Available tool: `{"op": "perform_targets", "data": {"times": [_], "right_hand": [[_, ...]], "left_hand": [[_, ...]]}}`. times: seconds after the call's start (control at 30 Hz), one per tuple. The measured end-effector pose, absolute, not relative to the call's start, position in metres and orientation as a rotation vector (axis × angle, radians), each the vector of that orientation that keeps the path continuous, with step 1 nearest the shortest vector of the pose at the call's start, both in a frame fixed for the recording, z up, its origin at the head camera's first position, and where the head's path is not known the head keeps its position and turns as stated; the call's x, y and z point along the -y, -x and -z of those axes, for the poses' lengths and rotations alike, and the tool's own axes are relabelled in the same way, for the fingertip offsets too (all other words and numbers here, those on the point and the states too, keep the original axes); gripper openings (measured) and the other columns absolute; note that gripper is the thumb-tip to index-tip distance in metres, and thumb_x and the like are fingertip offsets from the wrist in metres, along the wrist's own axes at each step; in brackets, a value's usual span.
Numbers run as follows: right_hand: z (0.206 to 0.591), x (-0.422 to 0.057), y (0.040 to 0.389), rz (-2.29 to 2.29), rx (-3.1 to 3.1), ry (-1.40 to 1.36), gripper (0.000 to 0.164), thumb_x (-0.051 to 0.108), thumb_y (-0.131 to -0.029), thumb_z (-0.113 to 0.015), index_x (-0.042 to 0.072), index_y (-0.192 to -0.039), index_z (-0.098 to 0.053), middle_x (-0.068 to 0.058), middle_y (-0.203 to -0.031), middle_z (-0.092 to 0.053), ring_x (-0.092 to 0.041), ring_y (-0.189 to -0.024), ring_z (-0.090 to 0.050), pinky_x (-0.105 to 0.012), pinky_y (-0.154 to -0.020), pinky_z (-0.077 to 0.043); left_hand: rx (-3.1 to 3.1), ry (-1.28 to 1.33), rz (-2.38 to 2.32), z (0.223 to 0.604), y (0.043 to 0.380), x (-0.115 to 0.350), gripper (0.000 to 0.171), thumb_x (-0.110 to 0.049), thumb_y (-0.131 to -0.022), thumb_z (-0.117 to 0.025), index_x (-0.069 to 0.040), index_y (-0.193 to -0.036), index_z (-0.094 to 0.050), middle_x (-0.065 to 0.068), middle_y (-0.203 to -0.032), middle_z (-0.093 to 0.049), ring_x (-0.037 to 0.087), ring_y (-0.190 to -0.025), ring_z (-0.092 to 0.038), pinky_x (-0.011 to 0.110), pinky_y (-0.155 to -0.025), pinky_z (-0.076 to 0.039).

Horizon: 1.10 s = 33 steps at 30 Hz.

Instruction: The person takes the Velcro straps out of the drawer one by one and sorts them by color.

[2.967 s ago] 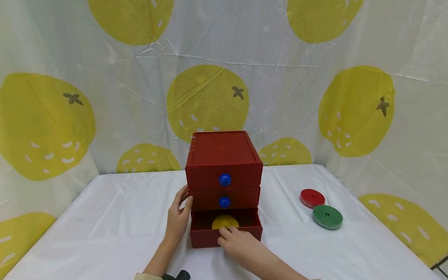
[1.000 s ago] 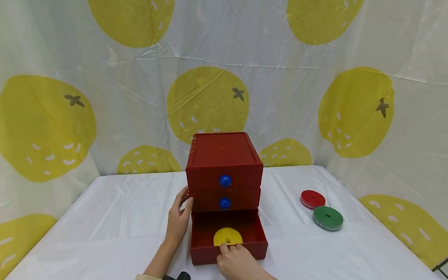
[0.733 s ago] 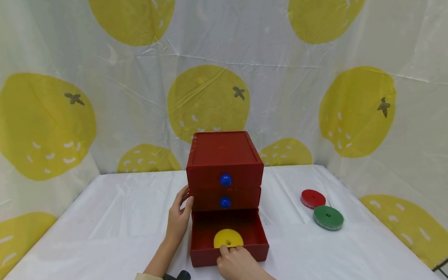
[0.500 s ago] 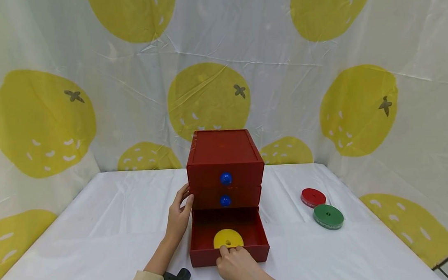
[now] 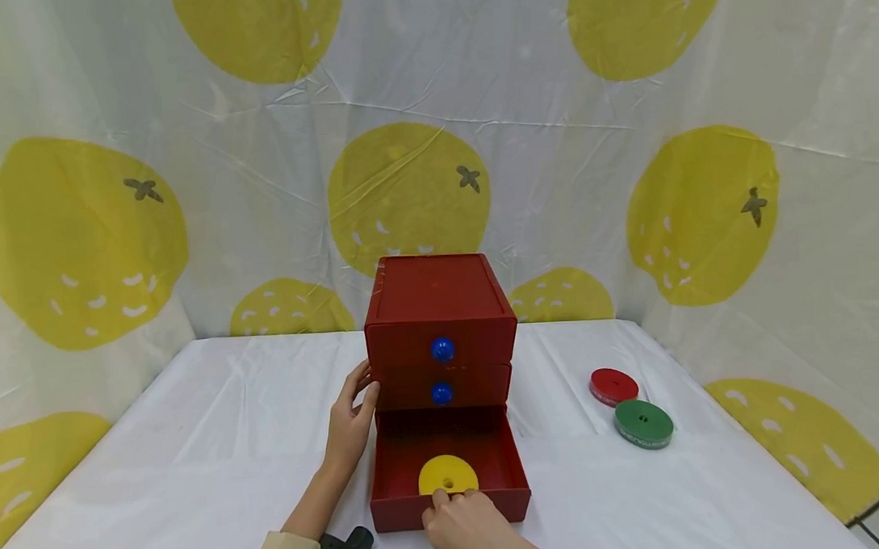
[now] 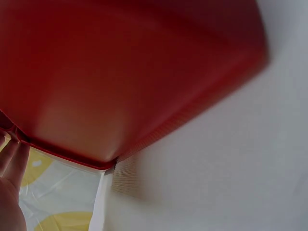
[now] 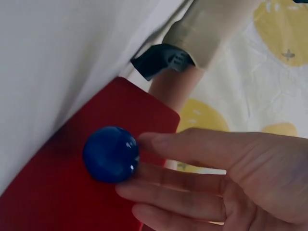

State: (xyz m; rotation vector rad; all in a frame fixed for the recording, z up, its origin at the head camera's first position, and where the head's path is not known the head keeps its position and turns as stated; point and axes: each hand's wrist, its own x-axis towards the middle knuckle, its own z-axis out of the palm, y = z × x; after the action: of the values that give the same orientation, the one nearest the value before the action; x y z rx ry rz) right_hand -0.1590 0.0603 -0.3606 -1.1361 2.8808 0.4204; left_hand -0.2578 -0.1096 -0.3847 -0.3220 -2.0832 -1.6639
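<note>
Left hand (image 5: 349,425): fingers loosely straight, thumb apart, touching the cabinet (image 5: 437,289).
Right hand (image 5: 466,524): thumb and fingers pinch the lowest knob (image 7: 110,155).
Drawer (image 5: 398,513): open toward the near edge of the tabletop (image 5: 220,444), disc (image 5: 446,470) inside.

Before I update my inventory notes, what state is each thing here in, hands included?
Red cabinet: upright
Top drawer: shut
Middle drawer: shut
Bottom drawer: open
Yellow disc: inside the bottom drawer, near its front
Red disc: flat on the white cloth
Green disc: flat on the cloth
Left hand: touching the cabinet's side
Right hand: holding the bottom drawer's blue knob
</note>
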Motion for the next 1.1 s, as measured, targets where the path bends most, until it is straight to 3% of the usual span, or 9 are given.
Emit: {"op": "perform_targets", "data": {"times": [0.2,0.43,0.7,0.93,1.1], "right_hand": [[0.350,-0.067,0.163,-0.225,-2.800,1.079,0.035,0.041,-0.068,-0.076,0.027,-0.097,-0.063,0.012,-0.091,-0.065,-0.005,-0.065,-0.052,-0.026,-0.072,-0.054],[0.345,-0.073,0.166,-0.056,-2.767,1.002,0.036,0.032,-0.065,-0.079,0.034,-0.097,-0.061,0.016,-0.088,-0.063,-0.002,-0.064,-0.052,-0.027,-0.072,-0.055],[0.344,-0.073,0.168,-0.012,-2.767,1.025,0.030,0.029,-0.069,-0.077,0.031,-0.095,-0.064,0.016,-0.084,-0.064,0.000,-0.062,-0.050,-0.023,-0.072,-0.054],[0.344,-0.072,0.163,0.109,-2.745,0.949,0.014,0.022,-0.079,-0.069,0.029,-0.091,-0.066,0.017,-0.078,-0.061,0.001,-0.062,-0.048,-0.022,-0.075,-0.053],[0.345,-0.071,0.160,0.104,-2.731,0.947,0.015,0.025,-0.077,-0.070,0.027,-0.090,-0.065,0.016,-0.071,-0.057,0.000,-0.060,-0.046,-0.021,-0.074,-0.052]], "left_hand": [[2.082,0.328,1.665,0.385,0.257,0.110,0.039,-0.017,-0.094,-0.048,-0.013,-0.132,-0.045,0.009,-0.131,-0.052,0.015,-0.115,-0.049,0.012,-0.082,-0.045],[2.086,0.314,1.670,0.385,0.255,0.109,0.038,-0.016,-0.094,-0.049,-0.013,-0.132,-0.045,0.008,-0.130,-0.053,0.010,-0.113,-0.049,0.014,-0.083,-0.045],[2.085,0.319,1.670,0.384,0.255,0.109,0.039,-0.016,-0.094,-0.048,-0.012,-0.132,-0.045,0.008,-0.131,-0.052,0.017,-0.116,-0.048,0.012,-0.083,-0.044],[2.090,0.308,1.666,0.385,0.257,0.110,0.039,-0.017,-0.094,-0.049,-0.013,-0.132,-0.045,0.008,-0.131,-0.052,0.006,-0.113,-0.049,0.012,-0.083,-0.044],[2.100,0.306,1.665,0.386,0.256,0.110,0.039,-0.018,-0.094,-0.048,-0.013,-0.133,-0.044,0.007,-0.132,-0.052,0.015,-0.116,-0.048,0.011,-0.083,-0.044]]}}
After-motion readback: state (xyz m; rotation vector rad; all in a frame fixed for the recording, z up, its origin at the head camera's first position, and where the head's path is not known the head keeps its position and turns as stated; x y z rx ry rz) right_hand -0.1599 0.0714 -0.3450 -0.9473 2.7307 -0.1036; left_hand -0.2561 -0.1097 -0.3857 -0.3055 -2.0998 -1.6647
